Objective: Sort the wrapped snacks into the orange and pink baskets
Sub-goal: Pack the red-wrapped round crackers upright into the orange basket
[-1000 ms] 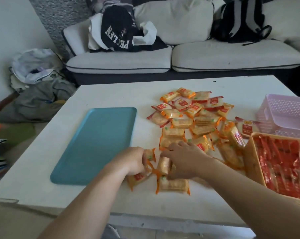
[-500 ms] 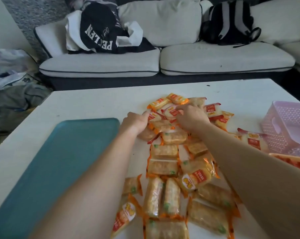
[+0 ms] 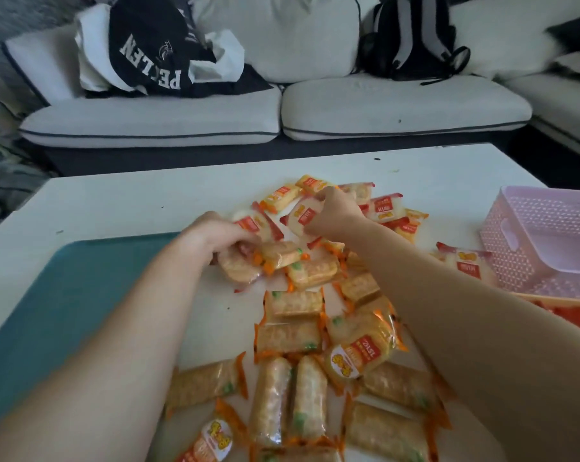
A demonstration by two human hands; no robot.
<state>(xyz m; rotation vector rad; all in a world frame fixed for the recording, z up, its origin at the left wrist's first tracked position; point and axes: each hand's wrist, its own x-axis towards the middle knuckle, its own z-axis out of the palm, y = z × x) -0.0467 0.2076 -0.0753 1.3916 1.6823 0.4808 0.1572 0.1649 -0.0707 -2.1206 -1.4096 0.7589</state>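
A pile of wrapped snacks (image 3: pixel 295 335) in orange and red packets covers the middle of the white table (image 3: pixel 115 201). My left hand (image 3: pixel 215 236) is closed on a red-edged snack packet (image 3: pixel 240 268) at the pile's left side. My right hand (image 3: pixel 335 213) grips a red-labelled white snack packet (image 3: pixel 301 215) at the far end of the pile. The pink basket (image 3: pixel 541 241) stands at the right, empty where visible. Only a sliver of the orange basket (image 3: pixel 561 303) shows in front of it, partly behind my right forearm.
A teal tray (image 3: pixel 65 305) lies on the table to the left of the pile. A white sofa (image 3: pixel 282 111) with dark clothing (image 3: pixel 148 51) and a black backpack (image 3: pixel 411 38) runs behind the table. Clothes lie on the floor at far left.
Both hands left the near edge of the pile and reached to its far end. They have now closed on packets there. The view leaned forward over the table.
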